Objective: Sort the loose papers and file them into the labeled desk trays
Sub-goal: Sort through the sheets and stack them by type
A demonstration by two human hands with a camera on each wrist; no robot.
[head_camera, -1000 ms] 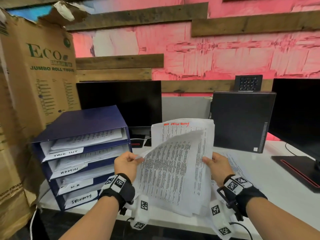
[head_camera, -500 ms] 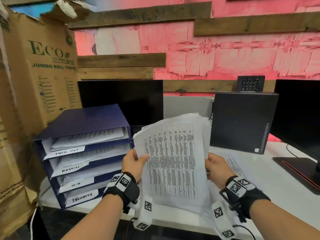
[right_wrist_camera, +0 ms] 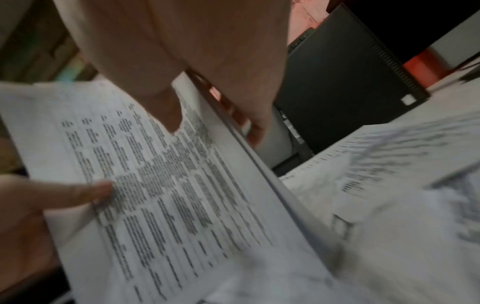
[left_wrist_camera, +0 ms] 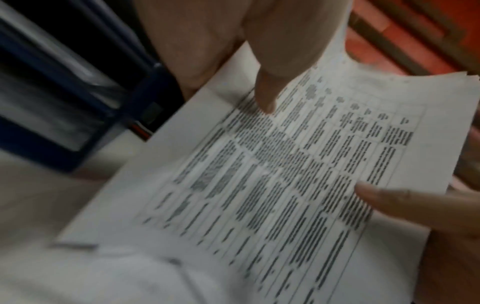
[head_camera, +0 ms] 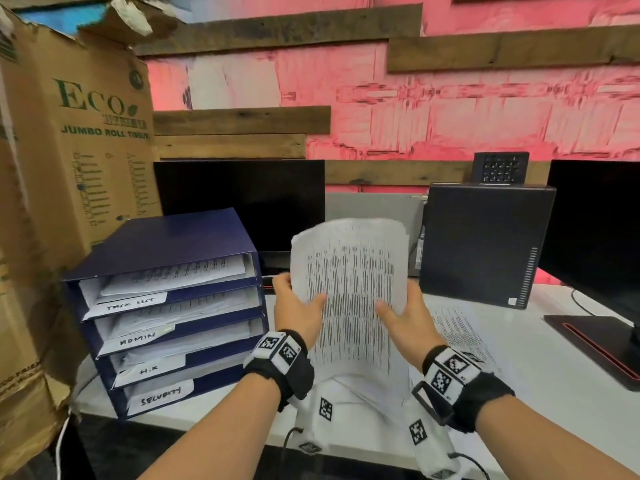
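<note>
Hands (left hand point(head_camera: 298, 308), right hand point(head_camera: 405, 315)) each grip the paper stack point(head_camera: 349, 289), thumbs on its front, beside 4 labeled trays point(head_camera: 162, 320).

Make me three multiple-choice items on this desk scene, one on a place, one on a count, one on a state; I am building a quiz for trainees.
1. Where does the tray unit stand relative to the hands?
A. to their left
B. to their right
C. behind the computer tower

2. How many labeled trays does it have?
A. two
B. four
C. six

3. How is the stack of papers held?
A. flat on the desk
B. by the left hand only
C. by the left hand and the right hand

Answers: 1 A, it stands left of both hands; 2 B, four handwritten labels show; 3 C, both thumbs press the top sheet.
</note>
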